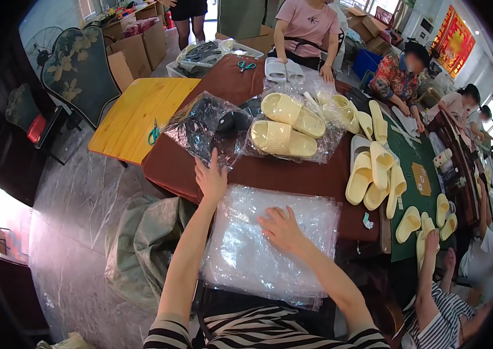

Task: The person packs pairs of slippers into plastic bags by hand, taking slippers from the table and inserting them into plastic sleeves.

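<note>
A stack of clear plastic bags [258,256] lies right in front of me, over the near edge of the brown-covered table. My right hand [283,228] rests on the stack, fingers apart and holding nothing. Farther forward, my left hand [211,179] has its fingers stretched out at the near edge of a clear bag [191,125] with dark contents. A rounded black thing [232,122] shows at that bag's right side; its kind is unclear. Just right of it, a pair of pale yellow slide slippers [284,138] lies on clear plastic.
More yellow slippers [360,174] are piled to the right, some on a green table [418,154]. A yellow wooden board [142,116] and teal-handled scissors [154,134] are at left. Across the table, a person in pink [307,29] touches white slippers [284,70]. Others sit at right.
</note>
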{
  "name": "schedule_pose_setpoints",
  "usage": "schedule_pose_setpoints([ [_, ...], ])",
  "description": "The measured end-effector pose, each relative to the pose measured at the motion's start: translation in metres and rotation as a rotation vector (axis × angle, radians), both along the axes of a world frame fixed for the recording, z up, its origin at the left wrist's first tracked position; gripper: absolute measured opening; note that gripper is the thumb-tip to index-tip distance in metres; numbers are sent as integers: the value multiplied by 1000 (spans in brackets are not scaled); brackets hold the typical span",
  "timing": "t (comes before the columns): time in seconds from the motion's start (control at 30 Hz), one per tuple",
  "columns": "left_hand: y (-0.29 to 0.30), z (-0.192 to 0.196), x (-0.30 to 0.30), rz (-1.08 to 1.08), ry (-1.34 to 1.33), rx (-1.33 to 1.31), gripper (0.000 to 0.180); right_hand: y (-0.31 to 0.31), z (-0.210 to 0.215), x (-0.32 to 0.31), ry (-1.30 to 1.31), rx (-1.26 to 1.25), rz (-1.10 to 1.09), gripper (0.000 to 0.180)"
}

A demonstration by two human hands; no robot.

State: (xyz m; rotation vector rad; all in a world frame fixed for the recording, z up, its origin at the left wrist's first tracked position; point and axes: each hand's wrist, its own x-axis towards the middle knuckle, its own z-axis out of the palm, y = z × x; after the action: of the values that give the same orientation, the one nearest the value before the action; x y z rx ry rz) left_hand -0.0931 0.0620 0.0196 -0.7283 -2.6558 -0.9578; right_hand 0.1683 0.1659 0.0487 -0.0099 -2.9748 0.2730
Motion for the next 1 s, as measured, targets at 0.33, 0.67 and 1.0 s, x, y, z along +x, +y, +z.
schedule_pose_setpoints([
  [0.33,-32,-58,-113,354,-70,216,87,-14,-26,-20,22,-126,117,43],
  [0.67,-41,61,-45,-291,-1047,1201,59,1,-8,-36,106,-727,-127,39],
  [1.0,-93,30,36,-384,-984,811,66,-58,72,-149,-24,-2005,-529,112],
])
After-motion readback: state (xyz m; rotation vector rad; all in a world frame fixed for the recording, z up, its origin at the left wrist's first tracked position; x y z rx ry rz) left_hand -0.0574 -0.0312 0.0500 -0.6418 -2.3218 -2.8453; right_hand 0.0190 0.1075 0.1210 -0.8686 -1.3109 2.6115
